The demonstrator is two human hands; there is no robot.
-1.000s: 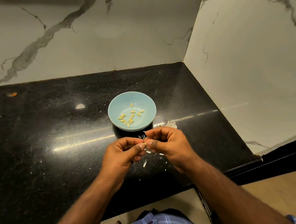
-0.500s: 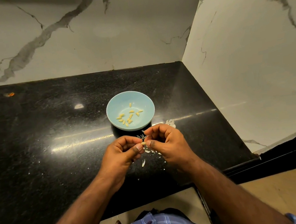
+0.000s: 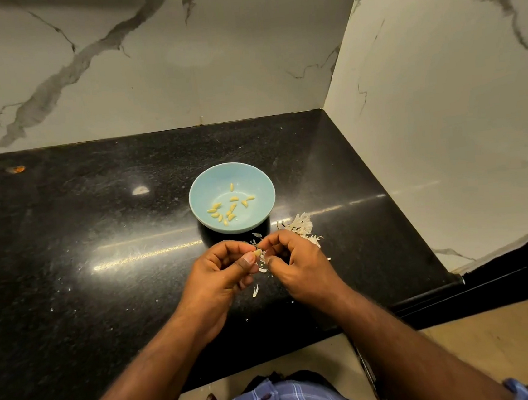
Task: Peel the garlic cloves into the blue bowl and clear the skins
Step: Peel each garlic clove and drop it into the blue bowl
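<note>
A blue bowl stands mid-counter with several peeled yellow garlic cloves inside. Just in front of it my left hand pinches a small garlic clove between thumb and fingers. My right hand faces it, fingertips pinching a bit of white skin at the clove. A pile of white garlic skins lies right of the bowl, partly hidden behind my right hand. Loose skin flakes lie on the counter under my hands.
The black granite counter meets marble walls at the back and right. Its front edge runs just below my forearms. A small orange scrap lies at the far left back.
My hands stay together in front of the bowl; the right fingers have drawn slightly away from the clove with skin. The view has shifted a little.
</note>
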